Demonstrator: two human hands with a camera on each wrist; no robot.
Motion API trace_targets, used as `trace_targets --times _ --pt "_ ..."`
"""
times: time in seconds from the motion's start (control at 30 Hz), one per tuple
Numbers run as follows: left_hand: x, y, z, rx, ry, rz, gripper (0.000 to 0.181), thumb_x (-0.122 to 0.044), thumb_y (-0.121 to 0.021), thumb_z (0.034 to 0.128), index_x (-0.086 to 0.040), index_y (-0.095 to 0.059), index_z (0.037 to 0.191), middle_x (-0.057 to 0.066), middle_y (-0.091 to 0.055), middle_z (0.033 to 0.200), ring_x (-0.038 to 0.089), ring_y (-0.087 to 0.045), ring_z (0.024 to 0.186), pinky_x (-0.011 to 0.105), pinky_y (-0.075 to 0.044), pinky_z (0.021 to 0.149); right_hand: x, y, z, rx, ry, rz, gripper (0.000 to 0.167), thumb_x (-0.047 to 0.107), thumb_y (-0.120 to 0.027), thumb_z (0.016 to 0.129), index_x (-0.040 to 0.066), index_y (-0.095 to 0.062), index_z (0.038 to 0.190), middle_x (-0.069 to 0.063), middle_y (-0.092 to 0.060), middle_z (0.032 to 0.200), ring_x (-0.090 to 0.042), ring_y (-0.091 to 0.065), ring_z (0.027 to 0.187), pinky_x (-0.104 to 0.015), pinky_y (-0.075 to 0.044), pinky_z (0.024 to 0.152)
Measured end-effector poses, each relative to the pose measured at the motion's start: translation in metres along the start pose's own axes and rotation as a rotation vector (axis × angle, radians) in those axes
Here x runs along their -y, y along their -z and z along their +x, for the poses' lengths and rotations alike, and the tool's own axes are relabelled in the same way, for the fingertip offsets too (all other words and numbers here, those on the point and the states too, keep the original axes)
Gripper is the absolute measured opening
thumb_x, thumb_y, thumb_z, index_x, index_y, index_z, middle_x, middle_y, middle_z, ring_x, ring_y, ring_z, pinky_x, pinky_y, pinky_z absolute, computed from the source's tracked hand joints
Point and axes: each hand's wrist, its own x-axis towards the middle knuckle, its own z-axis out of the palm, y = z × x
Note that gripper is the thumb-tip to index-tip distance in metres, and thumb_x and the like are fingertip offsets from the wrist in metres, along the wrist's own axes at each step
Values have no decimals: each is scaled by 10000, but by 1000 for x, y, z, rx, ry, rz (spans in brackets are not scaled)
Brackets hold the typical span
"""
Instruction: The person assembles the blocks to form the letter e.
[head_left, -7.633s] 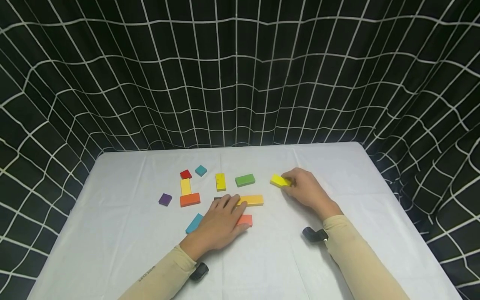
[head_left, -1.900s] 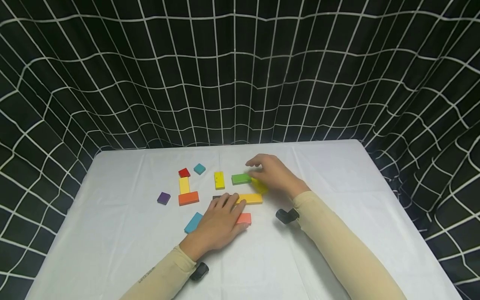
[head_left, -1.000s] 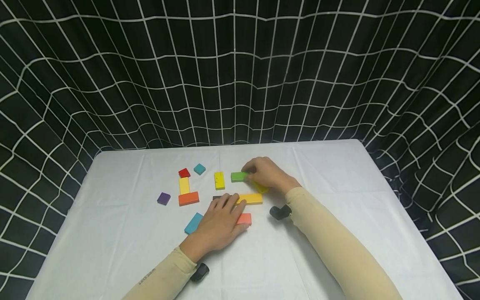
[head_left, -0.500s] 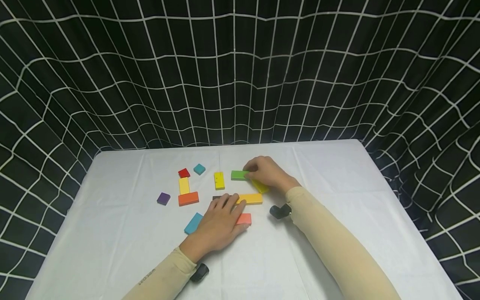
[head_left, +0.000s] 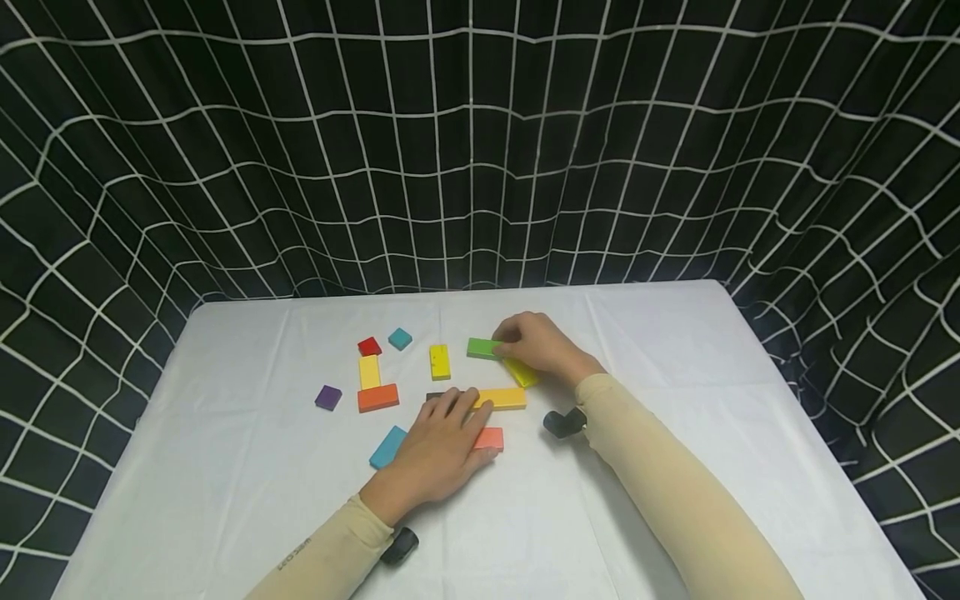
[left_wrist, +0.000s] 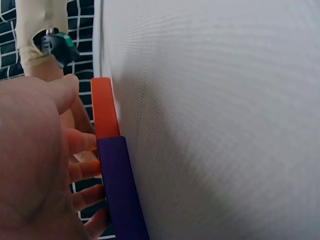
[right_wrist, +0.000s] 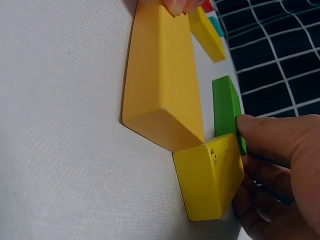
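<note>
In the head view my right hand (head_left: 542, 344) pinches the right end of a green block (head_left: 483, 348). A yellow block (head_left: 521, 372) lies slanted just below that hand; in the right wrist view the yellow block (right_wrist: 207, 180) meets the corner of a long orange-yellow block (right_wrist: 165, 75). My left hand (head_left: 435, 450) lies spread over several blocks, its fingertips on the orange-yellow block (head_left: 506, 399) and a dark block. A coral block (head_left: 491, 439) shows beside its thumb. The left wrist view shows a purple block (left_wrist: 120, 185) and an orange-red block (left_wrist: 103, 107) by the palm.
Left of the hands on the white table (head_left: 187, 500) lie a blue block (head_left: 387, 447), an orange-red block (head_left: 378, 398), a pale yellow block (head_left: 369, 372), a red piece (head_left: 369, 346), a teal piece (head_left: 400, 338), a purple piece (head_left: 328, 397) and a spotted yellow block (head_left: 439, 362). Netting (head_left: 472, 167) hangs behind.
The right hand has come left from the far right, where it held the yellow block, which now lies near the orange-yellow one. It grips the green block, now slightly shifted and turned. The left hand stays put.
</note>
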Motion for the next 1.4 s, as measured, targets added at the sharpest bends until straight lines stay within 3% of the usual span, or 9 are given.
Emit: trace_targets --times 0.67,1.4 --pt "0 -1 1 -13 -6 20 744 -609 -469 1110 -172 -368 1704 115 -318 1735 362 -281 1582 573 -226 1284 -2 -1 -2 -22 7 3 295 252 -780 1001 103 -798 1256 -83 -744 1280 -293 -635 1235 -507 -482 1124" --pt "0 -1 0 -8 -2 19 742 -609 -472 1109 -175 -371 1703 114 -324 1734 363 -289 1580 574 -232 1281 -5 -3 -2 -24 21 10 312 265 -792 998 91 -794 1258 -89 -742 1274 -298 -643 1242 -507 -483 1127"
